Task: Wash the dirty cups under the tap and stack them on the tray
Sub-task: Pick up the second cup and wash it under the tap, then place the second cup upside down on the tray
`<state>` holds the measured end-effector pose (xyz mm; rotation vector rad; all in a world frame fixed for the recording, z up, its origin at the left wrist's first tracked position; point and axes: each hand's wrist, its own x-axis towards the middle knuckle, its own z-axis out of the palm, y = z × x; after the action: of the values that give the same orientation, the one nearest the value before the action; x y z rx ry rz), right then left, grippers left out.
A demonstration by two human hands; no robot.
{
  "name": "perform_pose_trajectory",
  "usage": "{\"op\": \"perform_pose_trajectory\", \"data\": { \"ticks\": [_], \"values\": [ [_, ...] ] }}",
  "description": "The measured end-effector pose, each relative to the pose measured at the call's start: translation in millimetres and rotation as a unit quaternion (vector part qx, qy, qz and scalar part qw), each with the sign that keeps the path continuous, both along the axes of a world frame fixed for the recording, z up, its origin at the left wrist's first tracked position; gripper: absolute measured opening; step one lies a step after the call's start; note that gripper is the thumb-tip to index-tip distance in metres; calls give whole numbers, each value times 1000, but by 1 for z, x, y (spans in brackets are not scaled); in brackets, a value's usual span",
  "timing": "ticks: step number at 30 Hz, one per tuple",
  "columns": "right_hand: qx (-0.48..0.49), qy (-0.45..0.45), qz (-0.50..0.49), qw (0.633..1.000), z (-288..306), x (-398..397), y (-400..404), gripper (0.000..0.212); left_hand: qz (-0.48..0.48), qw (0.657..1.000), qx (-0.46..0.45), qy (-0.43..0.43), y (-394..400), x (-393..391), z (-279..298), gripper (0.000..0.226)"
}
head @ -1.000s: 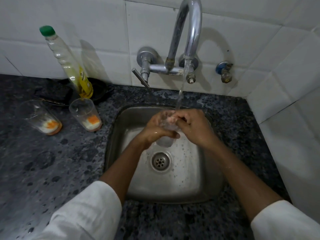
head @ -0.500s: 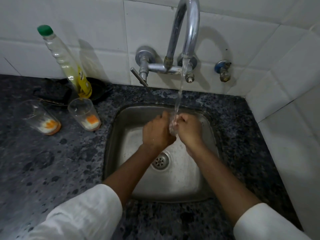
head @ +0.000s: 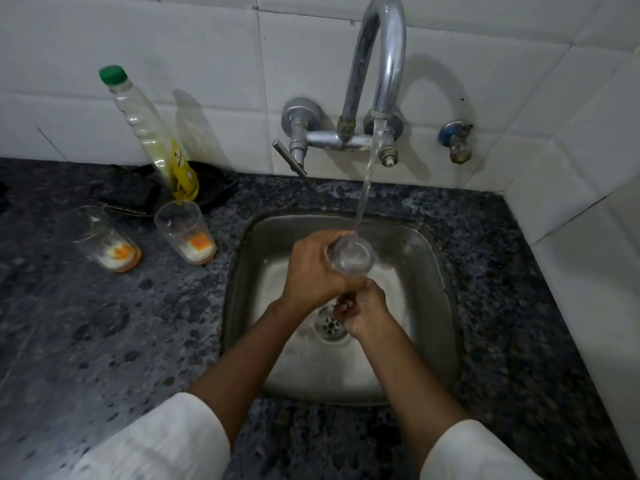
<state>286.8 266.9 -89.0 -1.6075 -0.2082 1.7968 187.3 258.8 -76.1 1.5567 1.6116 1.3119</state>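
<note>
Item: clear cup point(head: 352, 255), held over the sink point(head: 429, 271), directly under the tap point(head: 381, 57), so the stream lands inside it. Orientation: mouth up and tipped a bit toward the camera; long axis near vertical, base down toward the drain. Likely held this way to fill and rinse the inside w/ run-off dropping into the sink. Left hand point(head: 313, 268): fingers wrapped round the cup wall, gripping it from the left side. Right hand point(head: 362, 311): below the cup, near its base, fingers curled; whether it grips the base or just rubs it, cannot tell. Left of the sink, on the surface point(head: 86, 341): 2 dirty cups point(head: 185, 232) point(head: 104, 239), upright, orange/white residue at the bottoms, apart from each other, prob. queued for washing. Behind them, by the wall: bottle point(head: 152, 133) w/ green cap, leaning, within reach of the sink. Tray: not clearly in view.
</note>
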Motion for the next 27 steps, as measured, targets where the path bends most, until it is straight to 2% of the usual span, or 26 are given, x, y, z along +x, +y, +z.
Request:
{"op": "perform_pose_trajectory", "data": {
  "ticks": [2, 3, 5, 6, 8, 10, 12, 14, 16, 18, 21, 24, 27],
  "values": [
    [15, -45, 50, 998, -6, -1, 1, 30, 8, 1000, -24, 12, 3, -2, 4, 60],
    [48, -110, 106, 987, -9, -1, 1, 29, 19, 999, -43, 20, 4, -5, 8, 57],
    [175, -278, 195, 924, -15, 0, -3, 12, 60, 994, -77, 56, 7, -16, 12, 51],
    [242, -297, 204, 901, -12, 0, -7, 20, 75, 991, -87, 70, 7, -24, 14, 48],
    [340, -222, 252, 879, -2, -7, -17, 47, 78, 989, -99, 80, 5, -39, 20, 45],
    [362, -217, 289, 859, 10, -26, -21, 61, 54, 988, -119, 79, 1, -53, 26, 41],
    [362, -278, 254, 853, 14, -45, -19, 56, 10, 986, -161, 40, -4, -65, 37, 41],
    [379, -305, 216, 847, 15, -59, -18, 50, -30, 978, -199, -56, -5, -75, 52, 64],
    [400, -296, 212, 841, 13, -68, -20, 52, -1, 971, -191, -142, 5, -82, 68, 88],
    [410, -295, 220, 835, 11, -73, -26, 56, 44, 971, -166, -167, 25, -86, 80, 95],
    [417, -312, 218, 825, 8, -80, -31, 52, 50, 976, -138, -163, 43, -76, 95, 101],
    [420, -310, 203, 828, 5, -82, -33, 49, -7, 988, -117, -97, 51, -61, 95, 91],
    [428, -318, 181, 827, 5, -81, -34, 53, -25, 993, -110, -15, 59, -57, 98, 93]
  ]
}}
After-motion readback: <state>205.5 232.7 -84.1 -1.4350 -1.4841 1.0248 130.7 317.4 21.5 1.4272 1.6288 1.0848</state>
